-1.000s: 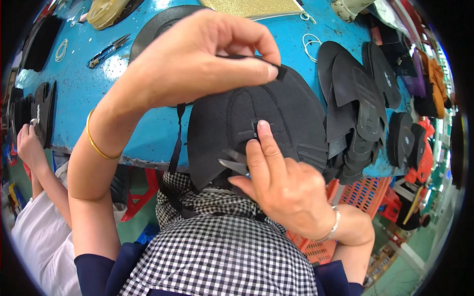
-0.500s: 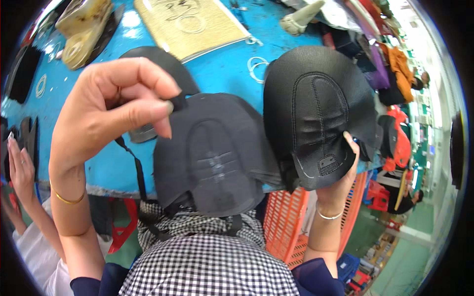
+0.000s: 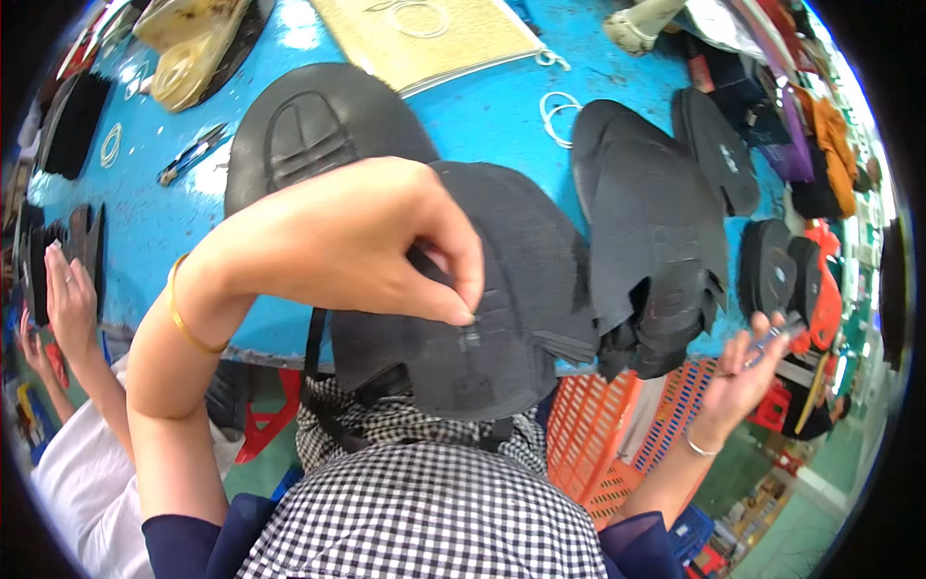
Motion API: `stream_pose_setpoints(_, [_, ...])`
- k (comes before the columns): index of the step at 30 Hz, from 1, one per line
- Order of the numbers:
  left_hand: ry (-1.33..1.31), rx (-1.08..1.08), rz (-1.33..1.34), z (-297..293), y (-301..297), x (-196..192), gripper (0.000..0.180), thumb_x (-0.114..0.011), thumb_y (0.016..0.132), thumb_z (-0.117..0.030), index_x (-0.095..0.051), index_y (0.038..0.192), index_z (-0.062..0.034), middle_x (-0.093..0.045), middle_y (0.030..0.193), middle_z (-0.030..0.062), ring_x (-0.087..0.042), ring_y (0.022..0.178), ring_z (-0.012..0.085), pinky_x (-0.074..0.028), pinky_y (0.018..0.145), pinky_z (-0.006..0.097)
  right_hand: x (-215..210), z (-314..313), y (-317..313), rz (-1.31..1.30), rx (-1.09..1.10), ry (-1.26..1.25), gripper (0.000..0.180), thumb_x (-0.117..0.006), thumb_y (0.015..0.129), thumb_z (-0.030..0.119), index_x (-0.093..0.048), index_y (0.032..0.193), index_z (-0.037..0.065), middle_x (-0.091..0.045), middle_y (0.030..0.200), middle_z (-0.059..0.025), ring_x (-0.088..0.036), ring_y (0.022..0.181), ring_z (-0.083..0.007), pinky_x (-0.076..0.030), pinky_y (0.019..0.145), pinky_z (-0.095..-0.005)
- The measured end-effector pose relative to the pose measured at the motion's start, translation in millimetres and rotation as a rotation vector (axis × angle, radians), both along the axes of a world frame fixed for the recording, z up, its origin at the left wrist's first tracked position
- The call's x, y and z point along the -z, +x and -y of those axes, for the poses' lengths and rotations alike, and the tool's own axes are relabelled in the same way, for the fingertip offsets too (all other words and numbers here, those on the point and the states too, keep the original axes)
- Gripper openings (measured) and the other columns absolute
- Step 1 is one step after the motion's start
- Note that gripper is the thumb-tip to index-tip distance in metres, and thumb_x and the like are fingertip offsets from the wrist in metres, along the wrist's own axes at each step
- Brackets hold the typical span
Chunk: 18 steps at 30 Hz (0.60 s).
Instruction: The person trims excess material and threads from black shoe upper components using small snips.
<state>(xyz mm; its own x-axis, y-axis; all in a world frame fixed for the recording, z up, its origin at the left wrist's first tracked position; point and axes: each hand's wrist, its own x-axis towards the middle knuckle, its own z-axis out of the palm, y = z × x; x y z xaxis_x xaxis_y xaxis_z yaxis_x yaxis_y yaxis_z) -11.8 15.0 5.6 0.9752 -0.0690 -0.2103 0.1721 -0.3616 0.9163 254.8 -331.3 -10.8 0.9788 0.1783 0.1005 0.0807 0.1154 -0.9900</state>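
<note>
Pinching: black curved fabric panel [image 3: 502, 289] held over blue table [image 3: 482, 116] edge by left hand [image 3: 357, 241], fingers closed on it | right hand [image 3: 743, 367] apart, fingers loosely spread beside stacked black panels [image 3: 646, 251], grasp unclear | step judged: panel inspection; next move calls for steady grip.

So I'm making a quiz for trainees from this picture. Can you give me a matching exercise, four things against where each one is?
Things:
1. left hand
2. right hand
3. white cord loops
4. orange crate

Places:
A. under the table edge
B. lying on the blue table
C. pinching the black panel
D. raised off to the right, beside the stacked black pieces

Pairs: 1-C, 2-D, 3-B, 4-A
</note>
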Motion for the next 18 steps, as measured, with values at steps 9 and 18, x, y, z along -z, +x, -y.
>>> stream_pose_setpoints(9, [0.204,0.143,0.042,14,5,17,0.011,-0.072,0.079,-0.016,-0.073,0.081,-0.0053,-0.072,0.077,0.0077,-0.067,0.071,0.0267,-0.052,0.066,0.034,-5,-56,-71,0.044,-0.533,-0.214,0.028,-0.041,0.108,0.027,-0.043,0.125,0.005,-0.038,0.065,0.0013,-0.03,0.049,-0.0047,-0.023,0.043,-0.0208])
stream_pose_setpoints(18, [0.47,0.145,0.288,23,-1,21,0.011,-0.073,0.077,-0.016,-0.069,0.08,-0.0064,-0.069,0.075,0.0064,-0.067,0.073,0.0269,-0.051,0.065,0.037,-9,-126,-100,0.781,-1.368,-0.655,0.021,-0.073,0.072,0.003,-0.061,0.089,0.007,-0.059,0.073,-0.005,-0.063,0.061,-0.0224,-0.05,0.053,-0.0332])
